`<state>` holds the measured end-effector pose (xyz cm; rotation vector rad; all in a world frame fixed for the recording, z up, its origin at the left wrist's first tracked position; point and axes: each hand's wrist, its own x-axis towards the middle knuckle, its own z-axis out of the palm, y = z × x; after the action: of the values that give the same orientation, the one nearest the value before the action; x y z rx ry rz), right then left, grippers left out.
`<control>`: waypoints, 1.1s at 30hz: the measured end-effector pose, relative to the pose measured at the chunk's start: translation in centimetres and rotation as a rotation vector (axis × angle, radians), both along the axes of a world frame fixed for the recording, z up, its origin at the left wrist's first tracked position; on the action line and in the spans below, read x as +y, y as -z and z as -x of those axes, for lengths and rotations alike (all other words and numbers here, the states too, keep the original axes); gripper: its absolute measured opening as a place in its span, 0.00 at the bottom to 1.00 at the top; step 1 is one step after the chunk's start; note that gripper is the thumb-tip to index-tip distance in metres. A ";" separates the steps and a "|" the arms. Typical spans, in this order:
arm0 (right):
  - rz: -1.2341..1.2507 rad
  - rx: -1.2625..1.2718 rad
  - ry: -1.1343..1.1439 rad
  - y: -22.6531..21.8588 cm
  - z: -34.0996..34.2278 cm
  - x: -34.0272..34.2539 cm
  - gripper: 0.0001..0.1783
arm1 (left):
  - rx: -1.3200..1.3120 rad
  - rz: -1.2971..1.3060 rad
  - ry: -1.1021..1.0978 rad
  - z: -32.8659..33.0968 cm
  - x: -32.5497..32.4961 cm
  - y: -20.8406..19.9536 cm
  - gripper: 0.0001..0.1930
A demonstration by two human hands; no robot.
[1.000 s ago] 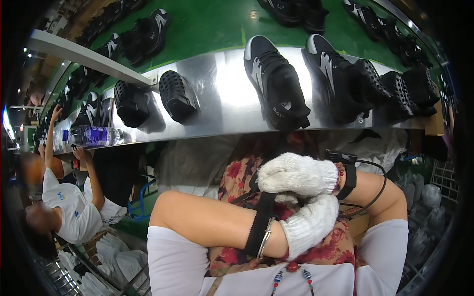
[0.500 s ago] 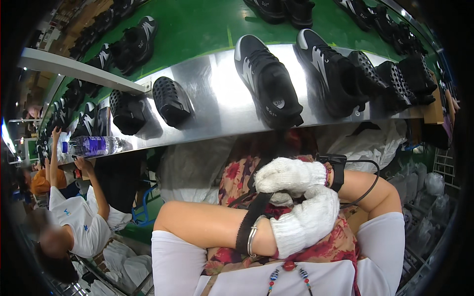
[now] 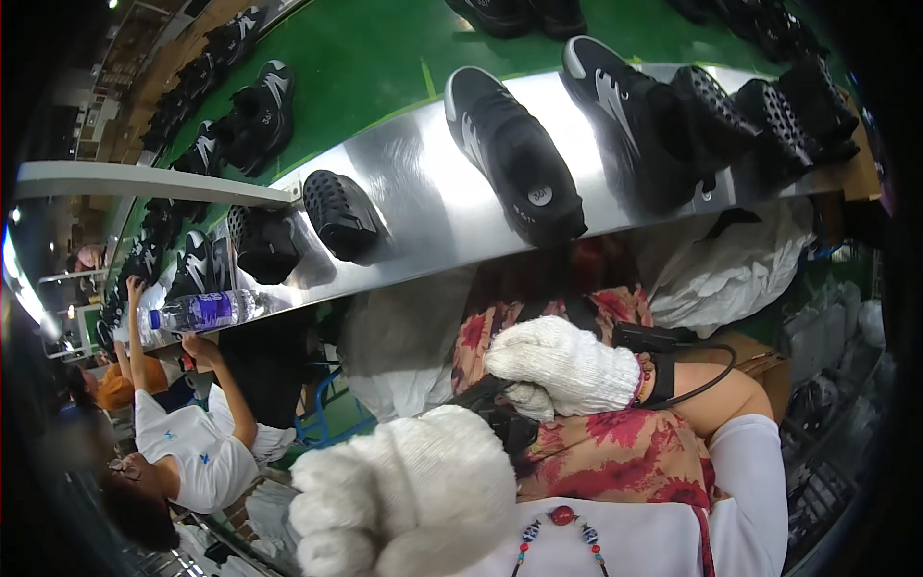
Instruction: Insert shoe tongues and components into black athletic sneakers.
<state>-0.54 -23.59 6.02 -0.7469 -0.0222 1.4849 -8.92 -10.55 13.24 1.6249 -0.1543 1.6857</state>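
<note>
Black silver-toed sneaker [image 3: 524,159] stood on the metal bench [image 3: 413,197] ahead of both gloved hands, heel nearest, toe angled away leftward; the right hand [image 3: 562,365] was nearer, the left hand [image 3: 409,490] farther; fingers looked curled, any grasp impossible to tell.

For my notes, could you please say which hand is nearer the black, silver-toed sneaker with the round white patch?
Right: the white-gloved right hand is pictured below the sneaker; the white-gloved left hand is farther, lower left.
</note>
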 end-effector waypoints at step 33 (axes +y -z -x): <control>-0.088 -0.701 -0.247 -1.2 -6.1 -0.2 0.10 | 0.701 -0.538 1.018 -2.3 -8.7 3.0 0.10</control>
<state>5.52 -23.79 7.23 -1.1905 -0.7274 1.3710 -6.65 -19.29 10.23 1.9112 -0.9480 0.2761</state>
